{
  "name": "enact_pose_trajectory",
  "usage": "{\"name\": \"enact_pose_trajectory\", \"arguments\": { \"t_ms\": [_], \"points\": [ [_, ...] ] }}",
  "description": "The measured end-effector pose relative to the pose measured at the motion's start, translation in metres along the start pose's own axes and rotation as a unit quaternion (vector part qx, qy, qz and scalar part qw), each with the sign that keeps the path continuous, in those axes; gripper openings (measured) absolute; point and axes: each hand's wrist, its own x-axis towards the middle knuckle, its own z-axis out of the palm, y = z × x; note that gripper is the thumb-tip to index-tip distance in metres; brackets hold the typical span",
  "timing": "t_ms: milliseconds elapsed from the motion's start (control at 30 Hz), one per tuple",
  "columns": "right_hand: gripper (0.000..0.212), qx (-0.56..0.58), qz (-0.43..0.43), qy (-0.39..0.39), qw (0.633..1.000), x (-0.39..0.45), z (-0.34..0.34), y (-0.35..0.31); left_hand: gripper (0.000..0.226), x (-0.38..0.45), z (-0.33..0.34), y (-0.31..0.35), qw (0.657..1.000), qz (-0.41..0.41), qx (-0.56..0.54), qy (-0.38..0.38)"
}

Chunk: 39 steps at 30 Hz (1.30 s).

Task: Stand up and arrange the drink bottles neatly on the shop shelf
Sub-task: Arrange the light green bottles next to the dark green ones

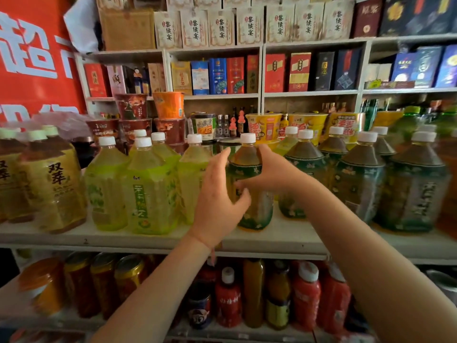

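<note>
Centre of frame: a dark-green-labelled tea bottle point(248, 174) stands upright on the white shelf point(284, 240), white cap on top. Both hands are on it. The left hand point(217, 194) wraps the bottle's left flank, fingers spread, thumb curled across the lower front of the label. The right hand point(269, 173) comes in from the right side of the frame and grasps the bottle's shoulder and upper label; fingertips press the front.

Just left of the held bottle: a cluster of yellow-green bottles point(146, 186), upright, packed touching one another. Far left of frame: amber tea bottles point(53, 184), upright, slightly blurred.

Right of the held bottle: a row of matching dark green bottles point(358, 179), upright, running to the right edge of frame.

Behind the bottle row, mid-frame: stacked instant noodle cups point(168, 105). Lower part of frame, on the shelf below: red bottles point(306, 293) and cans point(128, 273), upright.
</note>
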Motion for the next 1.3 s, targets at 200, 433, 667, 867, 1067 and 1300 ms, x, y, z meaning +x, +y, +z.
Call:
{"name": "enact_pose_trajectory", "arguments": {
  "t_ms": [200,433,667,867,1067,1300],
  "points": [
    [0.047,0.068,-0.036,-0.003,0.997,-0.038,-0.039,0.006,0.073,-0.002,0.018,-0.004,0.946,-0.207,-0.128,-0.214],
    [0.039,0.045,0.024,0.209,0.977,-0.04,-0.032,0.001,0.075,-0.003,0.056,0.026,0.95,-0.155,-0.132,-0.238],
    [0.017,-0.089,-0.01,0.335,0.938,-0.046,-0.046,0.024,0.088,-0.001,0.097,0.043,0.958,-0.093,-0.117,-0.245],
    [0.02,-0.183,-0.004,0.361,0.915,-0.044,-0.04,0.023,0.084,0.001,0.092,0.041,0.949,-0.073,-0.112,-0.284],
    [0.029,-0.447,-0.031,0.317,0.836,-0.037,-0.013,0.004,0.042,0.034,0.024,0.026,0.987,-0.005,0.07,-0.146],
    [0.044,-0.458,0.055,0.2,0.864,0.014,0.024,-0.021,0.046,0.075,-0.005,-0.021,0.943,-0.047,0.328,0.043]
  ]
}}
